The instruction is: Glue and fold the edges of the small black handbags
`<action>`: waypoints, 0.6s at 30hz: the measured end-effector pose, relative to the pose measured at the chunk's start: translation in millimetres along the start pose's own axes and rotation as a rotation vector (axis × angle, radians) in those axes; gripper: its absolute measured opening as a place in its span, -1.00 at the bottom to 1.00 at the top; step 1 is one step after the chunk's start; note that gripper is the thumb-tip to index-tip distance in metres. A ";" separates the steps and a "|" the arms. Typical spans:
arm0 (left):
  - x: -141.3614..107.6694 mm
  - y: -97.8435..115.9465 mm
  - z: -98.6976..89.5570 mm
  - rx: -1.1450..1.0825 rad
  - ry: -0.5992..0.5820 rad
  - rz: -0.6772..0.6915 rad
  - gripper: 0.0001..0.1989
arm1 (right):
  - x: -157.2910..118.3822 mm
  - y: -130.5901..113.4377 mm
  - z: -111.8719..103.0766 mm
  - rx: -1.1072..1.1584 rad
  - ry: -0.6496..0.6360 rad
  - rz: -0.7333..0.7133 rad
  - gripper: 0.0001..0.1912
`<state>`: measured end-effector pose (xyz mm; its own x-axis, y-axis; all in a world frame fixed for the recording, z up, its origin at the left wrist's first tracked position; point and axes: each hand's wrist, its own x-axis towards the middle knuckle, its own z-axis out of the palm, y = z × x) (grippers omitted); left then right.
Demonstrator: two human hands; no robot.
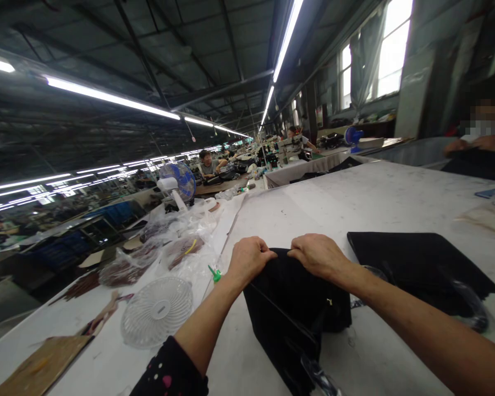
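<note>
A black bag (284, 308) stands on the white table in front of me, its mouth partly spread and its dark inside showing. My left hand (249, 258) pinches the far rim of the bag between thumb and fingers. Close beside it, my right hand (319, 254) grips the same rim, a short gap from the left. A handle wrapped in clear plastic (317, 377) hangs at the bag's near side. Right of my hands, a second black bag (421, 269) lies flat, also with a plastic-wrapped handle (472, 305).
A white fan grille (159, 312), a brown board (41, 366) and plastic-wrapped pieces (177, 253) lie on the left. A small green-tipped bottle (215, 274) is near my left wrist. A blue fan (183, 181) stands farther back. Co-workers sit ahead and at the far right.
</note>
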<state>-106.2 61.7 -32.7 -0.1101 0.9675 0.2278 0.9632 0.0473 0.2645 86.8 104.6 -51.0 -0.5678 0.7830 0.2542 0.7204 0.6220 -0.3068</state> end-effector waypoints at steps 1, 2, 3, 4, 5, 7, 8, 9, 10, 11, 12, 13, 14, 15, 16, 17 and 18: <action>-1.3 -1.4 -0.6 -0.024 -0.007 -0.006 -0.80 | 2.4 -0.1 2.7 -0.001 0.001 -0.002 -0.71; -2.9 -3.3 -1.1 -0.056 -0.016 -0.006 -0.81 | 4.2 0.9 5.3 0.001 0.002 -0.002 -0.70; -4.6 -5.5 -1.6 -0.095 -0.026 0.004 -0.81 | 5.5 2.6 7.6 0.005 0.003 -0.002 -0.70; -6.4 -7.7 -2.1 -0.136 -0.032 0.025 -0.83 | 6.1 4.7 9.4 0.009 0.006 0.000 -0.71; -8.0 -9.9 -2.4 -0.172 -0.029 0.052 -0.85 | 6.4 6.6 10.8 0.014 0.009 0.002 -0.71; -10.5 -13.4 -2.8 -0.220 -0.015 0.105 -0.89 | 6.1 9.2 12.3 0.022 0.015 0.008 -0.71; -11.2 -14.6 -2.9 -0.232 -0.008 0.124 -0.89 | 5.9 9.6 12.5 0.026 0.016 0.010 -0.71; -11.5 -15.4 -2.8 -0.237 -0.001 0.134 -0.88 | 5.6 9.3 12.4 0.030 0.017 0.013 -0.70; -11.5 -15.8 -2.5 -0.235 0.004 0.135 -0.87 | 5.4 8.6 12.3 0.032 0.016 0.016 -0.71; -11.3 -15.9 -2.0 -0.228 0.009 0.132 -0.87 | 5.1 7.6 12.0 0.034 0.017 0.018 -0.71; -11.0 -15.9 -1.4 -0.220 0.015 0.128 -0.87 | 4.8 6.5 11.8 0.034 0.017 0.019 -0.71; -10.7 -15.8 -0.8 -0.211 0.021 0.125 -0.86 | 4.4 5.3 11.6 0.034 0.018 0.021 -0.71; -10.5 -15.7 -0.2 -0.203 0.026 0.122 -0.87 | 3.9 4.3 11.3 0.033 0.018 0.022 -0.72; -10.3 -15.7 0.3 -0.198 0.028 0.120 -0.87 | 3.3 3.4 11.1 0.032 0.019 0.024 -0.72; -10.2 -15.9 0.7 -0.193 0.030 0.119 -0.87 | 2.7 2.7 10.8 0.030 0.019 0.026 -0.72; -10.2 -16.1 1.0 -0.189 0.031 0.119 -0.87 | 2.1 2.1 10.3 0.028 0.019 0.027 -0.72; -10.1 -16.4 1.2 -0.183 0.033 0.120 -0.87 | 1.8 1.5 9.8 0.025 0.018 0.026 -0.72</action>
<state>-120.6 51.4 -40.5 -0.0082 0.9545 0.2981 0.9095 -0.1168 0.3990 83.0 107.0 -60.0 -0.5413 0.7989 0.2621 0.7247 0.6014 -0.3365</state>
